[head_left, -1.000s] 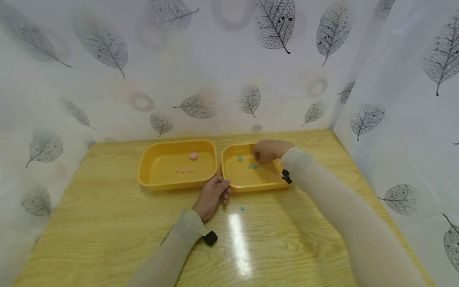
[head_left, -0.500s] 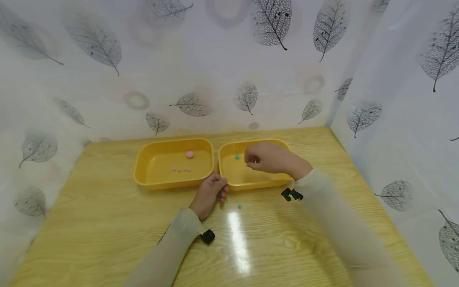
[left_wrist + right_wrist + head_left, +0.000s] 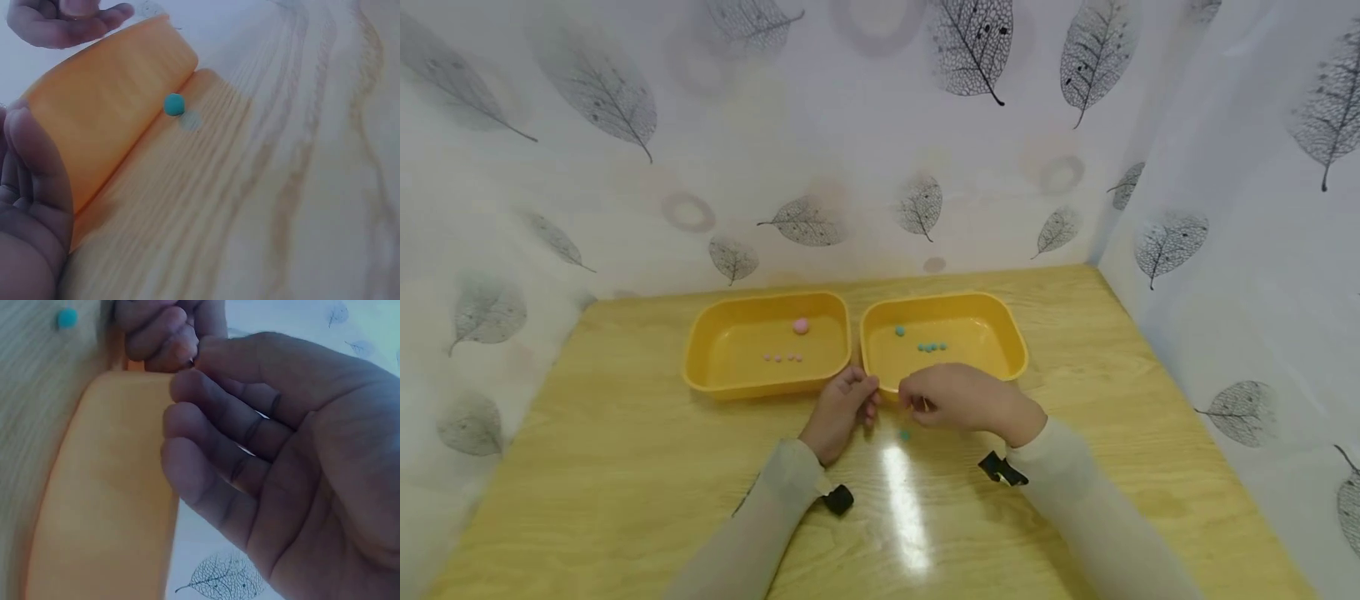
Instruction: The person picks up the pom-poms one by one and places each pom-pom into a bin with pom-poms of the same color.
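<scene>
My left hand (image 3: 841, 410) holds the near left corner of the right yellow tray (image 3: 955, 299), thumb against its edge. Low over the front rim of that tray hovers my right hand (image 3: 966, 402), fingers loosely bent and nothing seen between them; the right wrist view shows its thumb (image 3: 231, 356) close to the forefinger. On the table in front of the tray lies a small blue-green ball (image 3: 174, 105), just below the right fingertips in the head view. Inside the tray are a larger blue-green ball (image 3: 900, 331) and a row of several small ones (image 3: 928, 347).
Beside it on the left stands a second yellow tray (image 3: 730, 387) with a pink ball (image 3: 801, 326) and several tiny pink balls (image 3: 778, 358) in a row. Leaf-printed sheeting (image 3: 850, 150) hangs behind and at both sides of the wooden table (image 3: 625, 483).
My right hand has come out of the right tray towards me, over its front rim and close to the loose ball, uncovering the row of small balls. The left hand has stayed put.
</scene>
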